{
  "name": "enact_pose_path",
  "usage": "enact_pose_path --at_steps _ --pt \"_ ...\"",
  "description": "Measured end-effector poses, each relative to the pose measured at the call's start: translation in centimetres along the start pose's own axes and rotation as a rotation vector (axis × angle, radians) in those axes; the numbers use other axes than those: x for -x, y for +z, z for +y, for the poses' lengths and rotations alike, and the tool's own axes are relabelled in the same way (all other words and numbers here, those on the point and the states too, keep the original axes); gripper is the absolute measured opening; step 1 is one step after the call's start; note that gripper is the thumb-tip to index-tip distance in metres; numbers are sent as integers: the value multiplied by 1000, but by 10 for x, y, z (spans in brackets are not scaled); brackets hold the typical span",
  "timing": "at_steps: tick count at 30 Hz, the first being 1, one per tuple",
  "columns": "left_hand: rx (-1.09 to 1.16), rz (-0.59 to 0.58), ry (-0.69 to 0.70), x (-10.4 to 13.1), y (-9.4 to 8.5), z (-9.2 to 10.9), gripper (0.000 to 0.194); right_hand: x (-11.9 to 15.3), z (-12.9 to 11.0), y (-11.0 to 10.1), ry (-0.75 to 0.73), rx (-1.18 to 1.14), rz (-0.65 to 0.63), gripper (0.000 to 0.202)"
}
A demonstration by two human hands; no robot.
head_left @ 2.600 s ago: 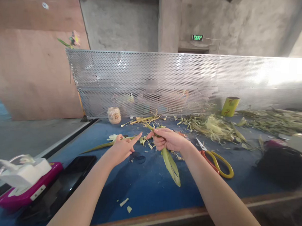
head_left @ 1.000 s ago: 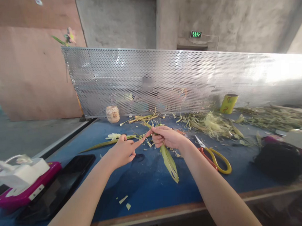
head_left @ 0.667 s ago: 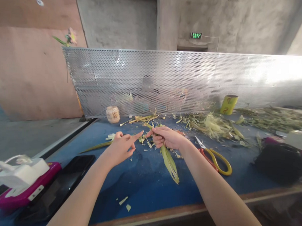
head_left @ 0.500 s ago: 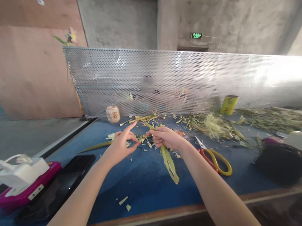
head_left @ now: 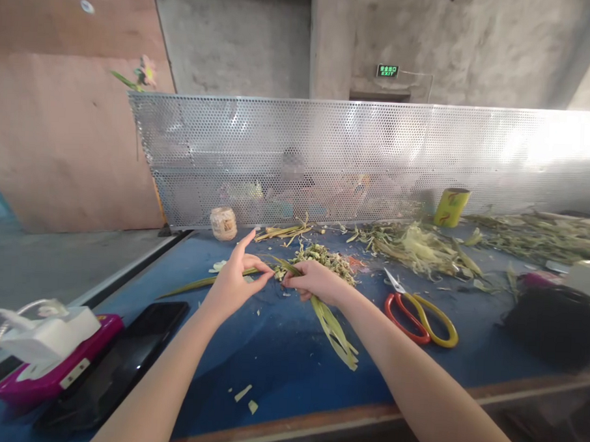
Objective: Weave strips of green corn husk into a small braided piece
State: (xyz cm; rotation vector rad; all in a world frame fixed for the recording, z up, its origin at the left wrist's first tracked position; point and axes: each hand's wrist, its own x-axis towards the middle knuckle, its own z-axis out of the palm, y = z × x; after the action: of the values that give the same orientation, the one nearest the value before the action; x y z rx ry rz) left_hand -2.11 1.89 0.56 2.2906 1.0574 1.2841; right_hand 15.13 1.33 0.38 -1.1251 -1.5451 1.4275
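Note:
My right hand (head_left: 316, 280) is closed around a bundle of long green-yellow leaf strips (head_left: 336, 337). Their split ends hang toward me, and a thin end sticks out left past the fingers. Close by on the left, my left hand (head_left: 238, 277) pinches thumb against fingers with the index finger raised. Whatever is in that pinch is too small to make out. A long narrow leaf (head_left: 187, 287) lies on the blue table, partly behind the left hand. Beyond the right hand is a heap of dry plant scraps (head_left: 330, 258).
Red-and-yellow scissors (head_left: 420, 318) lie partly open on the right. Further back are a dried leaf pile (head_left: 414, 246), a yellow cylinder (head_left: 451, 207) and a twine roll (head_left: 223, 224). At left are a black phone (head_left: 127, 350) and a magenta power strip (head_left: 59, 360). A perforated metal screen (head_left: 259, 154) borders the back.
My right hand has lowered slightly, bringing the strips' upper end down to the left. Their hanging ends fan out more. The left hand keeps its pinch, and the view has shifted slightly.

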Motion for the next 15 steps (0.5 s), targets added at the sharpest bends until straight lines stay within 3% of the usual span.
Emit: enact_pose_path --at_steps 3,9,15 --pt "30 10 -20 0 -1 0 75 0 0 1 -20 -30 -8 20" --pt "-18 -99 15 1 1 -2 77 -1 4 3 -82 59 9 22" --pt "-49 -32 39 1 -3 -4 77 -6 7 0 -49 69 52 11"
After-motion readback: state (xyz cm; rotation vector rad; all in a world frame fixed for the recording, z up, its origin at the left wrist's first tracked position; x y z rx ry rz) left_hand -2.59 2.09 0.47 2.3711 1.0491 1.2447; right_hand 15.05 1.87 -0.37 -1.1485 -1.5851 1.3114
